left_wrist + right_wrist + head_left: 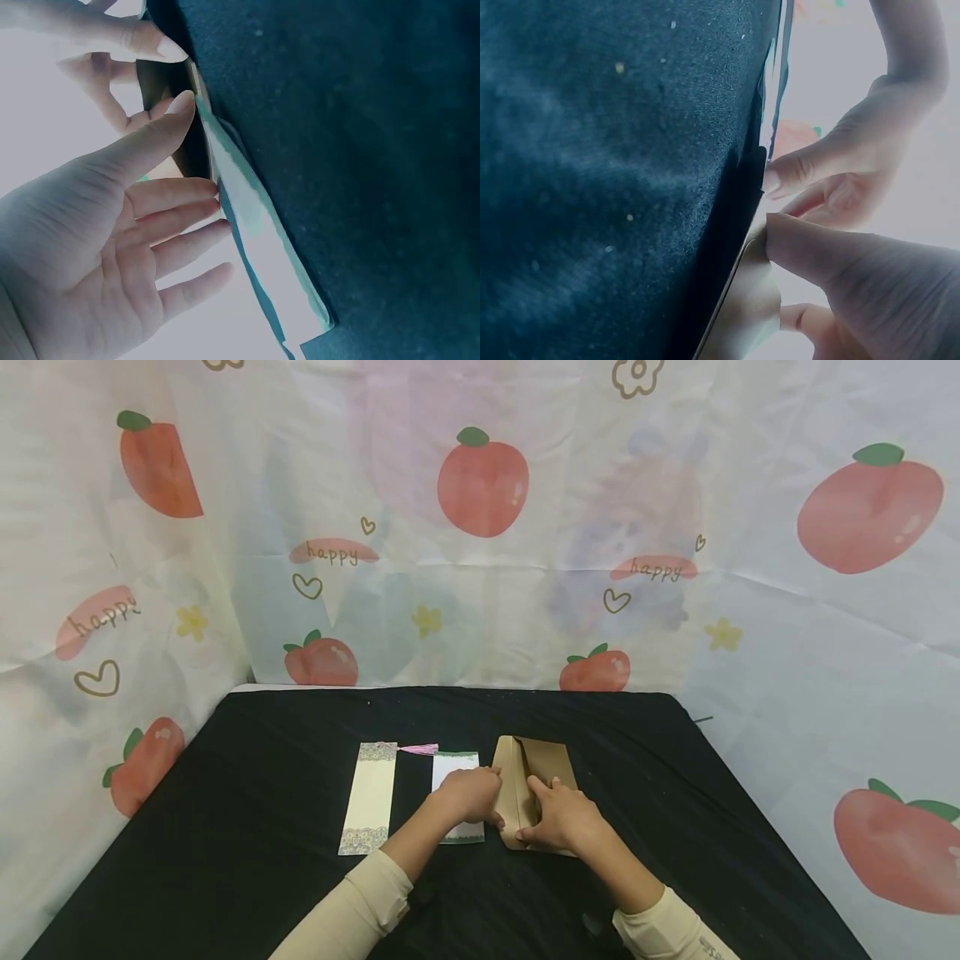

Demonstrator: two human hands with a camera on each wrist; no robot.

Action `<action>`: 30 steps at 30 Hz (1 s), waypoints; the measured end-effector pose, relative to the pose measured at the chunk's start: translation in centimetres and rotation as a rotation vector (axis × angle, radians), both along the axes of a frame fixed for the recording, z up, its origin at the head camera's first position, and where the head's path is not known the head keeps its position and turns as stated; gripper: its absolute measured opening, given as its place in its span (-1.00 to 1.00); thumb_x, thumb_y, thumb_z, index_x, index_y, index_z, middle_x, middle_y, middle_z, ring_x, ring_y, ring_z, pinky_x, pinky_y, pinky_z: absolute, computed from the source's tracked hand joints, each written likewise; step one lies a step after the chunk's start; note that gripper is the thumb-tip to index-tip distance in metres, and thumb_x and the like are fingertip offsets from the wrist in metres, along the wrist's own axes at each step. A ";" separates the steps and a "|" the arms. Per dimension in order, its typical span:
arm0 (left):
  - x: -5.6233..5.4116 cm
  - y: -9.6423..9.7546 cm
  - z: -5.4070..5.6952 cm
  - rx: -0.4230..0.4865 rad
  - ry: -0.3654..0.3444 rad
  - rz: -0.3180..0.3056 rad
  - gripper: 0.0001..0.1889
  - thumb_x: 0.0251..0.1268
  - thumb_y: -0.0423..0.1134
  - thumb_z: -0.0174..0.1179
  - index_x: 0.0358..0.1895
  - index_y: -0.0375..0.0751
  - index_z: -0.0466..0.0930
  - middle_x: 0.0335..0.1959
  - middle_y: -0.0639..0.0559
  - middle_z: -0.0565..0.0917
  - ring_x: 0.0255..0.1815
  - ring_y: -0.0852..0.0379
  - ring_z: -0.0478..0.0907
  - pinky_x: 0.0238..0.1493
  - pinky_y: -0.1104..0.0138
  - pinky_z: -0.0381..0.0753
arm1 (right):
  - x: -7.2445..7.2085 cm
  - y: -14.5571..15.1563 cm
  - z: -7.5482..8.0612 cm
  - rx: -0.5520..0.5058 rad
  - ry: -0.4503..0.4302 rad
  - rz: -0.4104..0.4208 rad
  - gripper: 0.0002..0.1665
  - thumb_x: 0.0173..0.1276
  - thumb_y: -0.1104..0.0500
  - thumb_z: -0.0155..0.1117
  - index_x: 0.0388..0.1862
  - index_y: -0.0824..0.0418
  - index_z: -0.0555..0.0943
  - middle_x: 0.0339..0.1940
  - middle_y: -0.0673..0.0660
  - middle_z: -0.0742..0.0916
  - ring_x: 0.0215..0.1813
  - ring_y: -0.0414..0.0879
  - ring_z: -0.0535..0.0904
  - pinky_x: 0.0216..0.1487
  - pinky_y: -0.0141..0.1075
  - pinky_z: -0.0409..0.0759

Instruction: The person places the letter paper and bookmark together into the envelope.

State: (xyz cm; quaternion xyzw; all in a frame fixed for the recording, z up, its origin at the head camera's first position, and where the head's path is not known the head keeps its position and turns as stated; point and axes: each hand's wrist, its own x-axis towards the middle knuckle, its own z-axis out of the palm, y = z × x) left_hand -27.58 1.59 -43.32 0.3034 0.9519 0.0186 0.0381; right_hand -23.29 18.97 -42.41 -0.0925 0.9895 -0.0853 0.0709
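Note:
A brown kraft-paper envelope [557, 756] lies on the black cloth, its long flap [510, 760] on the left side and a dark gap along the flap's edge. My right hand [562, 814] pinches that edge, thumb near the bottom and index finger higher up. From the other side, my left hand [468, 795] touches the envelope's left border with thumb and fingertips, its fingers fairly straight in the left wrist view. Under the left hand lies a white card [456, 762] with green borders, partly hidden by the hand.
Left of the white card lies a cream bookmark-like card [372, 793] with patterned ends. A pink tassel [420, 749] stretches from its top toward the white card. A black cloth [225, 827] covers the table, and a fruit-printed curtain [480, 602] hangs behind and at both sides.

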 end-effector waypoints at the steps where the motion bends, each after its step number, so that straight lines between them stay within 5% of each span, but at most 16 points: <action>1: 0.0 -0.1 0.0 0.012 -0.005 0.000 -0.61 0.10 0.09 0.57 -0.23 -0.15 0.77 0.29 -0.02 0.64 -0.40 0.17 0.49 -0.41 0.28 0.50 | 0.0 0.0 0.0 0.001 0.000 0.001 -0.07 0.08 -0.23 0.65 0.32 0.15 0.49 0.29 0.48 0.56 0.09 0.48 0.59 -0.05 0.31 0.57; 6: 0.0 -0.7 0.0 0.041 -0.003 -0.004 -0.68 0.15 0.06 0.55 -0.35 -0.09 0.71 0.31 -0.02 0.62 -0.38 0.18 0.53 -0.45 0.31 0.45 | -0.1 0.1 0.0 0.008 0.001 -0.001 -0.08 0.08 -0.23 0.65 0.31 0.14 0.49 0.28 0.47 0.56 0.06 0.46 0.60 -0.07 0.30 0.58; 9: 0.4 -1.1 0.3 0.054 0.000 -0.007 -0.64 0.17 0.06 0.54 -0.15 -0.12 0.77 0.34 -0.03 0.59 -0.10 0.13 0.67 -0.28 0.28 0.60 | -0.2 0.1 0.0 0.012 0.002 -0.004 -0.07 0.08 -0.23 0.65 0.32 0.13 0.49 0.31 0.49 0.55 0.09 0.48 0.59 -0.05 0.31 0.57; 14: 1.0 -2.1 0.6 0.110 -0.015 0.015 -0.43 0.18 0.03 0.54 0.22 -0.14 0.70 0.33 -0.06 0.60 0.24 0.01 0.60 0.07 0.11 0.64 | 0.0 0.0 0.0 0.005 -0.012 -0.012 -0.04 0.08 -0.23 0.65 0.36 0.14 0.48 0.32 0.49 0.54 0.12 0.46 0.59 -0.02 0.31 0.56; 30: 1.0 -5.6 1.1 0.315 -0.139 0.098 -0.49 0.26 -0.09 0.48 0.23 -0.22 0.66 0.24 -0.10 0.65 0.32 -0.09 0.53 0.24 -0.06 0.52 | 0.0 0.1 -0.3 0.014 0.008 -0.003 -0.04 0.07 -0.24 0.65 0.34 0.13 0.48 0.31 0.48 0.55 0.15 0.49 0.57 0.01 0.32 0.55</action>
